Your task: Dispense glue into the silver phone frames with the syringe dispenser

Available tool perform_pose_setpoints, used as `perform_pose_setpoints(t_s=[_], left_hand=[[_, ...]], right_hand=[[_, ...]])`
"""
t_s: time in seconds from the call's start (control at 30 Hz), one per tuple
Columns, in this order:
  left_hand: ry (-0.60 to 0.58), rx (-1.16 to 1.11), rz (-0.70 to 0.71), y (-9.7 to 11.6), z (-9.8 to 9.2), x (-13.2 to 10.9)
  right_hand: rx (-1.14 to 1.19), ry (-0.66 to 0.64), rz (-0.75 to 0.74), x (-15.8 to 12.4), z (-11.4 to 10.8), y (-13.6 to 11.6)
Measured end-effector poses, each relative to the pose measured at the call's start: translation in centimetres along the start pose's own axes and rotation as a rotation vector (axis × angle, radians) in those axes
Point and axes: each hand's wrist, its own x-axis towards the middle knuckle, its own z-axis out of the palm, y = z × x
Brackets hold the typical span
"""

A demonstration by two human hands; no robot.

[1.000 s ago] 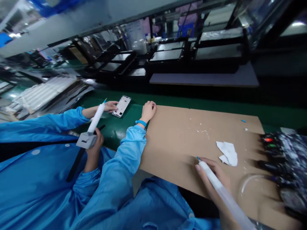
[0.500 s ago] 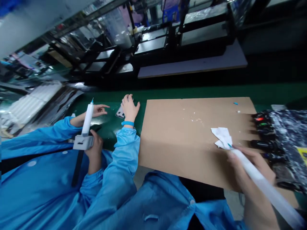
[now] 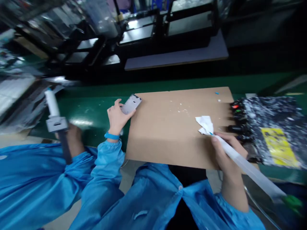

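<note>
My left hand [image 3: 117, 118], with a blue band at the wrist, is closed on a silver phone frame [image 3: 131, 103] and holds it tilted at the left edge of the cardboard sheet [image 3: 168, 134]. My right hand [image 3: 225, 151] grips a long white syringe dispenser [image 3: 244, 166]. Its blue tip touches a crumpled white tissue [image 3: 204, 124] lying on the cardboard.
A co-worker's hand [image 3: 72, 137] at the left holds a second syringe [image 3: 52, 103] upright in a grey block over the green belt [image 3: 91, 108]. A black device with red and green lights [image 3: 236, 110] and a speckled bag with a yellow label [image 3: 275, 140] sit right of the cardboard. Dark racks stand behind.
My left hand has lifted the phone frame off the belt and brought it to the cardboard's edge. My right hand has moved the syringe tip onto the tissue. The co-worker's other hand has left the view.
</note>
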Motion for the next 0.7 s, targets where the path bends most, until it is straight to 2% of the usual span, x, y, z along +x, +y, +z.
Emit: perform_pose_setpoints(t_s=[0.07,0.2,0.3,0.37,0.5,0.6,0.7], left_hand=[[-0.113,-0.122,0.215,2.2,0.6,-2.3],[-0.424,-0.338,0.648,6.1,2.0,-5.8],[-0.540,-0.431,0.813,7.8,2.7,-6.6],[-0.511,-0.441,0.785,8.3,2.9,-6.8],[-0.373,-0.288,0.562,9.3,3.2,-6.8],[-0.398,-0.274,0.528,10.3,3.8,-6.6],[-0.470,-0.403,0.566,11.0,4.4,-6.4]], right_hand=[[-0.014,-0.035,-0.037,0.5,-0.1,0.1],[-0.064,-0.039,-0.061,1.2,-0.1,-0.3],[-0.029,-0.043,-0.054,1.4,0.2,-0.4],[-0.029,-0.043,-0.042,1.5,0.3,-0.1],[-0.144,-0.025,-0.013,1.9,0.6,0.8],[-0.195,-0.003,-0.002,2.1,0.7,0.7],[-0.129,0.026,-0.017,1.9,0.7,-0.9]])
